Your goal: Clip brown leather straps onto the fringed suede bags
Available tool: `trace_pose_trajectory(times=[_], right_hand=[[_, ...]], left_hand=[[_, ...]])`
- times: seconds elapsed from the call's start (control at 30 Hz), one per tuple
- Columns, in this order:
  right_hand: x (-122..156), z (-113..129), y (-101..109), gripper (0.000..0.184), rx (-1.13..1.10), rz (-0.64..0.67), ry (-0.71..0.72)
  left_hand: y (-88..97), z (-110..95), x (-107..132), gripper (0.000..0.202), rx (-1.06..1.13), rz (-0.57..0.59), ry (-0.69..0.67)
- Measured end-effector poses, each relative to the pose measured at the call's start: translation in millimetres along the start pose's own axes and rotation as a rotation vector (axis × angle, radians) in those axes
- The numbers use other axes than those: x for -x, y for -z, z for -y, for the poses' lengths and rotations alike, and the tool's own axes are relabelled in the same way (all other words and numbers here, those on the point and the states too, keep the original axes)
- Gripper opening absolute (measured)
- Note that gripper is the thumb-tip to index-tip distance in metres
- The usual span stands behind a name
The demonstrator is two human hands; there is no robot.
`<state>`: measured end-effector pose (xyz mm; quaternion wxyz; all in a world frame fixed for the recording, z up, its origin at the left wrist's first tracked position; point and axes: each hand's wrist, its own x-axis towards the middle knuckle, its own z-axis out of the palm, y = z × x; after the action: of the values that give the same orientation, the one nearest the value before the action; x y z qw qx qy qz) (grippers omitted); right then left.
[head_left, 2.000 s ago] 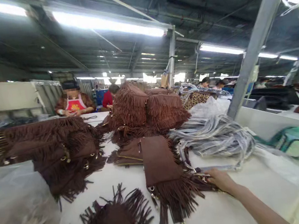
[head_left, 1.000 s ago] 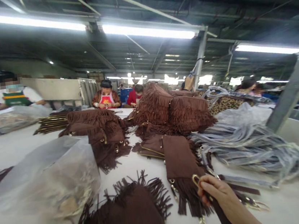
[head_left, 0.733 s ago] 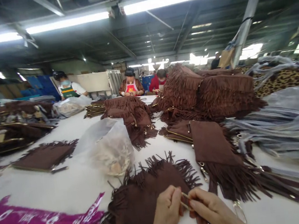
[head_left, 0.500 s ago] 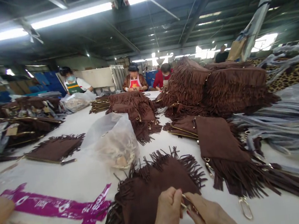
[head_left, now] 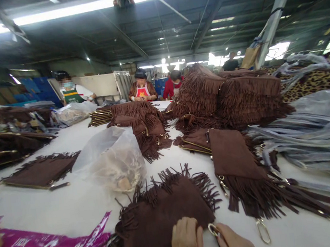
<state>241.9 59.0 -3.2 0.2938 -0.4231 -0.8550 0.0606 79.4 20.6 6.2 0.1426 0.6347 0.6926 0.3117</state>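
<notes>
Two hands at the near right part of a fringed brown pouch [head_left: 167, 215] on the white table [head_left: 73, 209].
The left hand [head_left: 187, 239] lies on the pouch, fingers together; whether they grip its edge I cannot tell. The right hand [head_left: 238, 242], just right of the pouch, pinches a gold clasp [head_left: 216, 232]. A cloudy plastic bag [head_left: 112, 158] crowds the pouch's far left side, purple tape [head_left: 56, 245] lies close left, a second pouch [head_left: 231, 151] sits right, wrapped straps [head_left: 311, 137] farther right, and fringed stacks [head_left: 248, 93] rise beyond.
</notes>
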Motion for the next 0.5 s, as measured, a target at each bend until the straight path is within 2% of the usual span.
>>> trace_pose_trajectory(times=[0.07,0.13,0.2,0.27,0.37,0.5], right_hand=[[7.5,-23.5,7.0,0.027,-0.010,0.094,-0.010],[14.8,-42.1,13.8,0.027,-0.022,0.188,-0.039],[20.6,-50.2,18.3,0.026,-0.046,0.250,-0.134],[24.2,-47.5,19.6,0.025,-0.066,0.242,-0.240],[24.4,-34.0,16.5,0.024,-0.052,0.147,-0.321],[18.3,-23.8,11.5,0.024,-0.024,0.087,-0.354]], left_hand=[[-10.7,5.2,0.2,0.033,-0.226,-0.042,-0.191],[-19.2,6.4,-4.0,0.048,-0.381,-0.043,-0.269],[-23.2,3.7,-12.1,0.046,-0.501,-0.053,-0.312],[-21.1,-2.5,-22.2,0.042,-0.610,-0.028,-0.417],[-8.1,-14.3,-34.7,0.040,-0.730,0.116,-0.566],[16.3,-24.0,-36.7,0.049,-0.701,0.299,-0.530]])
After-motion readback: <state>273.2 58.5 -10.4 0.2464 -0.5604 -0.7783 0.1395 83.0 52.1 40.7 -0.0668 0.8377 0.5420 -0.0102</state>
